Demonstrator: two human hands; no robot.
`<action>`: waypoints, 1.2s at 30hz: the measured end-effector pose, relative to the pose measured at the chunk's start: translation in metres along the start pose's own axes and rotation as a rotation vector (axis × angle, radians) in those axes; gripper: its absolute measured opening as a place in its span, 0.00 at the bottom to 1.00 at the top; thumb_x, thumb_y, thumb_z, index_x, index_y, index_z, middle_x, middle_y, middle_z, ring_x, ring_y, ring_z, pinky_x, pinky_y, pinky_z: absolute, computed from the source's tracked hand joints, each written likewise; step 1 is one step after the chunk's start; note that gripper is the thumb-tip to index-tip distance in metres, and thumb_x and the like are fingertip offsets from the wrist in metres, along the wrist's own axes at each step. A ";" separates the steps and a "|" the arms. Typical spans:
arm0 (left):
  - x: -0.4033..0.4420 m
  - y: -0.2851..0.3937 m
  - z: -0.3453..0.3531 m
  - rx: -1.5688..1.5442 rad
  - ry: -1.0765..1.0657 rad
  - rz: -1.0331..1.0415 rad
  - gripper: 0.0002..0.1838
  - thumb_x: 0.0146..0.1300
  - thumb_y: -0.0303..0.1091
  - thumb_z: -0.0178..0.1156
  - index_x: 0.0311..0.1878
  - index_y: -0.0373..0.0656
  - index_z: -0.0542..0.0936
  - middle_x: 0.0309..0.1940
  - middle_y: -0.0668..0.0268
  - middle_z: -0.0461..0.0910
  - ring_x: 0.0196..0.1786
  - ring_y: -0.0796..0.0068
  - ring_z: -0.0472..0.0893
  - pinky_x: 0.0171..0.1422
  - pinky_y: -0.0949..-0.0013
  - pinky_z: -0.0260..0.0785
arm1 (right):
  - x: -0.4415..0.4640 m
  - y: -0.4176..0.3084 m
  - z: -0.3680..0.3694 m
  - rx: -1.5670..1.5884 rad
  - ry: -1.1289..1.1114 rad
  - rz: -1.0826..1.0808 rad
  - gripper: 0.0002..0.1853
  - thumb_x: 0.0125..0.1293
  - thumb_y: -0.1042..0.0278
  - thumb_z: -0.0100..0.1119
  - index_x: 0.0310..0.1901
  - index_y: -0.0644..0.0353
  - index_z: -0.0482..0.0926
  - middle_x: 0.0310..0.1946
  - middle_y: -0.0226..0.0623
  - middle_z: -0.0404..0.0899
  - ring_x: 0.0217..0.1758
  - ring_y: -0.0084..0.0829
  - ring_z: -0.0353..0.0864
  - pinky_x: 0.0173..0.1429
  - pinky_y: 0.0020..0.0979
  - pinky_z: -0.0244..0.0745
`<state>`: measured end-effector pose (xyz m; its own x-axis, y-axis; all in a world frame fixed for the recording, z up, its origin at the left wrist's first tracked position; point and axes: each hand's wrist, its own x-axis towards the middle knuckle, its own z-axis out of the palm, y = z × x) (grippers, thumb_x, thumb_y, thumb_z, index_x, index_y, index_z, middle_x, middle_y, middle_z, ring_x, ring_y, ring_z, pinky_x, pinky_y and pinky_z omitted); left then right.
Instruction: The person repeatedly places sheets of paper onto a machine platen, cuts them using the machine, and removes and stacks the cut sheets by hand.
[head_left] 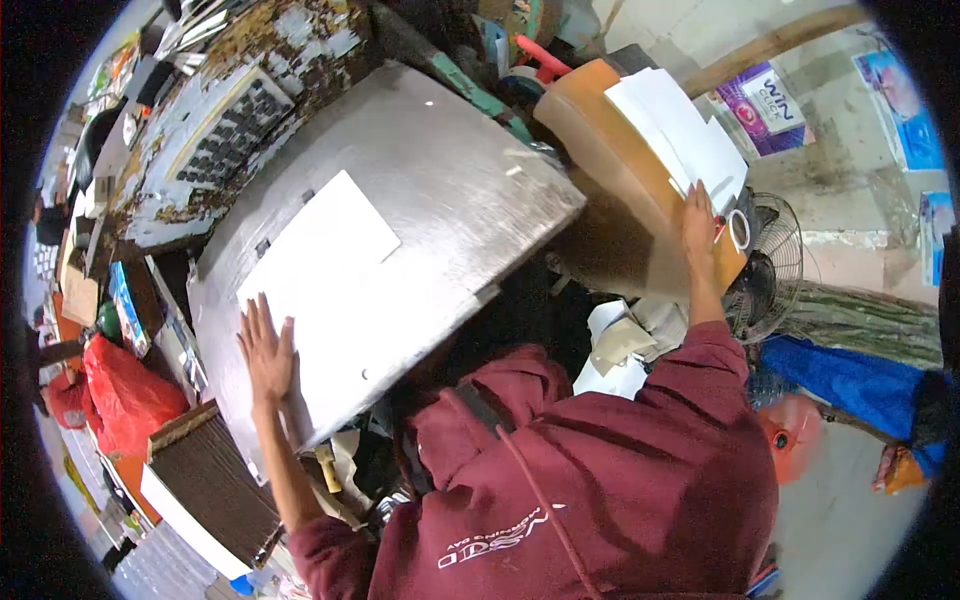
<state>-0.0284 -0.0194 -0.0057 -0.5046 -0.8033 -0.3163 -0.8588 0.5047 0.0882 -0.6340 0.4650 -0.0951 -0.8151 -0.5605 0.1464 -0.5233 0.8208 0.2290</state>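
Observation:
My left hand (266, 355) lies flat with fingers stretched out on the left part of a large metal plate (450, 150). Just beyond its fingertips is a white sheet of paper (325, 235), resting on the plate. To the right, my right hand (699, 235) reaches over a brown-orange surface (620, 180). Its extended fingers touch the lower edge of some white sheets (680, 130) lying there. Beside that hand sits a white ring (739, 230) that looks like a roll of tape.
Behind the plate, a rust-worn machine part (320, 50) carries a tray of dark blocks (235, 130). A fan (775, 265) stands at the right. Crumpled paper (620, 345) lies below the brown-orange surface. At the left are a red plastic bag (125, 400) and a brown stack (215, 485).

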 end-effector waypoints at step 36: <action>-0.350 -0.292 -0.016 0.118 0.741 -0.860 0.37 0.64 0.31 0.53 0.78 0.63 0.62 0.75 0.43 0.61 0.77 0.35 0.57 0.81 0.49 0.48 | 0.022 0.027 -0.045 0.562 0.257 -0.071 0.20 0.78 0.64 0.42 0.66 0.61 0.72 0.53 0.55 0.82 0.54 0.56 0.82 0.57 0.46 0.75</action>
<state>0.3975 0.1096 0.0946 0.2853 -0.8662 0.4102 -0.9512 -0.3083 0.0104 -0.6550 0.4701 -0.0426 -0.7244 -0.5667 0.3925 -0.6816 0.6739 -0.2851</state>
